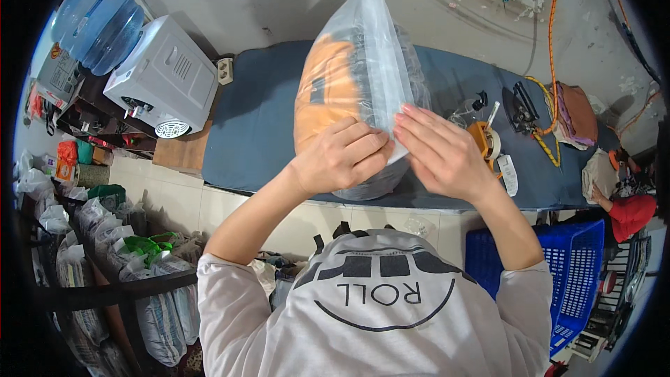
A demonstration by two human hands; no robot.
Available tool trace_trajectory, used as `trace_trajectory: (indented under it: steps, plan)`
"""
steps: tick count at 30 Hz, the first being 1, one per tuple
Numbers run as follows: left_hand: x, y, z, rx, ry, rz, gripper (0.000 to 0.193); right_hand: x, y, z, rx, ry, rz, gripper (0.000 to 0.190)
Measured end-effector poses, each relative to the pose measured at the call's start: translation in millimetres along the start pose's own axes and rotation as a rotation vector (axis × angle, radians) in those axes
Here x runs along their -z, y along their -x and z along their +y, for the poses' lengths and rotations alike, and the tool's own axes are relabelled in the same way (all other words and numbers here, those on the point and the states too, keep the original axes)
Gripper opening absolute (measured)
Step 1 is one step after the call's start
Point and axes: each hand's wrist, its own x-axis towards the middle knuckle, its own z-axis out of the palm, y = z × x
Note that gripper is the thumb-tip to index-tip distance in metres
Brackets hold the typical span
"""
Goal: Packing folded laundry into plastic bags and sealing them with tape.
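A clear plastic bag [361,89] with orange fabric [327,94] in it stands upright on the blue padded table. Its whitish folded edge runs down the right side. My left hand [343,154], fingers curled, pinches the lower part of that edge. My right hand [439,149] lies against the same edge from the right, its fingers nearly straight and its fingertips on the plastic. Behind and below my hands, a second clear bag [374,183] with greyish contents is partly hidden.
On the blue table [251,115], right of the bags, are an orange tape dispenser [484,141], a printed paper slip [507,174], an iron [521,107] and folded cloths [576,115]. A water dispenser [167,73] stands left. A blue basket [570,277] and another person [631,214] are right; packed bags [162,319] lie lower left.
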Motion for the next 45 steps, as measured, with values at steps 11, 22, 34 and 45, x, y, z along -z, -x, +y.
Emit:
trace_trajectory:
  steps: [11, 22, 34, 45]
  plan:
    - [7.6, -11.9, -12.8, -0.348, -0.067, -0.129, 0.011, 1.2, -8.7, 17.4, -0.095, -0.086, -0.131, 0.041]
    - [33.6, -25.1, -23.3, 0.413, 0.351, -0.444, 0.050, -18.5, -3.5, 13.6, 0.156, 0.207, 0.041, 0.027]
    - [-6.2, -12.1, -6.4, -0.059, -0.327, -0.372, 0.045, -20.8, 12.0, 4.5, 0.023, 0.226, 0.063, 0.031]
    - [-0.3, -10.7, -16.1, 0.188, 0.320, -0.366, 0.047, -37.6, 36.0, 26.0, 0.052, 0.314, 0.225, 0.025]
